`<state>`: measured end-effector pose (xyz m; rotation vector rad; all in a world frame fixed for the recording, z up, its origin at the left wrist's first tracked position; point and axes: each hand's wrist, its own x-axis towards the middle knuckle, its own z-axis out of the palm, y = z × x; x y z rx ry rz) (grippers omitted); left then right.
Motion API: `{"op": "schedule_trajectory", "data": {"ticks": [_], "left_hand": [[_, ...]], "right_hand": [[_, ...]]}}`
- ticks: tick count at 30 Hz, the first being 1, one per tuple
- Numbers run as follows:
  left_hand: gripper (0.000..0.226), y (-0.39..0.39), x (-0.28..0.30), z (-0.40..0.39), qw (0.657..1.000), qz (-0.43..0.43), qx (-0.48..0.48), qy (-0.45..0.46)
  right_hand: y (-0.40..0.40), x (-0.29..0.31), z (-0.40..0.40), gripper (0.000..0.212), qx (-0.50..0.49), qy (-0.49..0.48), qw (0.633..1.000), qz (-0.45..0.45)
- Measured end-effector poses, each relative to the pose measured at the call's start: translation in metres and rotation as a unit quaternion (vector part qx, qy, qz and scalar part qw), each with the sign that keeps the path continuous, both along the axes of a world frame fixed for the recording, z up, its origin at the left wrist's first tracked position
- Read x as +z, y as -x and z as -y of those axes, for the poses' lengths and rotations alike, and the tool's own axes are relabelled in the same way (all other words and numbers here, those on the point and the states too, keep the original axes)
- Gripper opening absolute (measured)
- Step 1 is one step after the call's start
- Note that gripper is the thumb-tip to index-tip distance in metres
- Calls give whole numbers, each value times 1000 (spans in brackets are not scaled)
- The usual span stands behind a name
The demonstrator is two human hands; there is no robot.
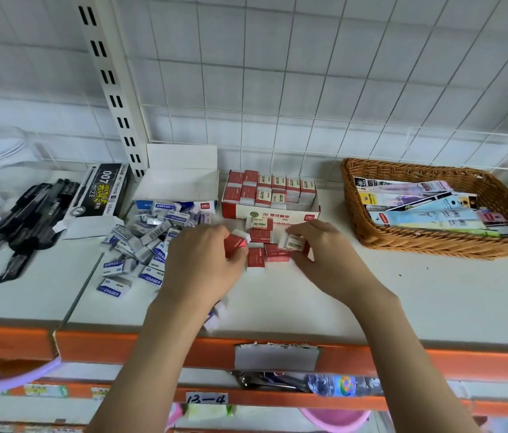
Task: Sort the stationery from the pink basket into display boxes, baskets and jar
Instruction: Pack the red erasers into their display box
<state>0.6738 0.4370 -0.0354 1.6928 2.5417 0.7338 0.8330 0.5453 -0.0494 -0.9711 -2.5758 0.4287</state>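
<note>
Left hand (205,260) grips one red 2B eraser (236,243); right hand (324,254) pinches another eraser (293,242). Both likely gathered from the shelf (402,292) for the red display box (273,210).

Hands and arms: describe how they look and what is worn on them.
Both the left hand and the right hand are bare, with no gloves, rings, watch or bracelet visible. Both forearms are bare as far as the frame's lower edge; no sleeve shows.

One head-worn view.
It looks forward and down, close over the shelf (402,295), facing the tiled wall (308,73).
</note>
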Motion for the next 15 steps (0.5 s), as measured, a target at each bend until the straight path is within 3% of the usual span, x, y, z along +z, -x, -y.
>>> {"op": "schedule_trajectory", "data": {"ticks": [4, 15], "left_hand": [[26, -11, 1, -2, 1000, -7, 8, 16], [34, -38, -11, -36, 992, 32, 13, 125]], "right_hand": [[9, -5, 5, 29, 37, 35, 998, 32], [-23, -2, -1, 34, -60, 38, 995, 64]]}}
